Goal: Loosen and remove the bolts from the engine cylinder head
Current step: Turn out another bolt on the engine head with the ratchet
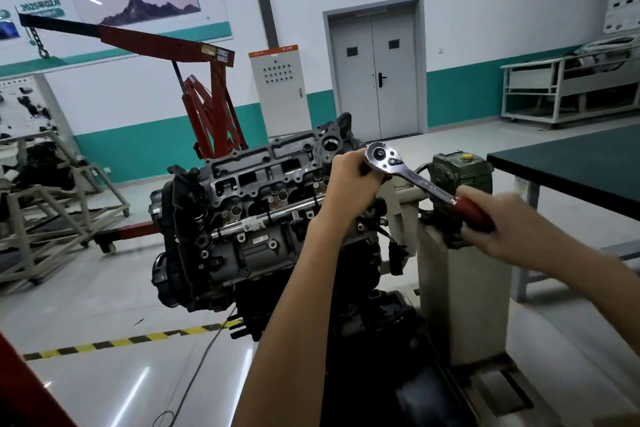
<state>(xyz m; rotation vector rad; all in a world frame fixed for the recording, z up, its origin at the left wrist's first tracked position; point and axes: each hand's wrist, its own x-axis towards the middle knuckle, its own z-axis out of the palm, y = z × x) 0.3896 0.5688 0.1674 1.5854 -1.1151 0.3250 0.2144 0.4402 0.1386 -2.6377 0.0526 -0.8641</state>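
Observation:
The engine cylinder head (263,177) sits tilted on a stand in the middle of the view, grey metal with several bolt holes and bolts along its top. A chrome ratchet wrench (408,173) with a dark red handle stands over the head's right end. My left hand (349,180) is wrapped around the socket shaft just under the ratchet's round head. My right hand (498,222) grips the red handle, out to the right. The socket tip and the bolt under it are hidden by my left hand.
A red engine hoist (207,80) stands behind the engine. A dark green table (571,159) is at the right, a grey engine stand post (460,288) below my right hand. Metal frames (45,215) stand at the left. Yellow-black floor tape (121,341) crosses in front.

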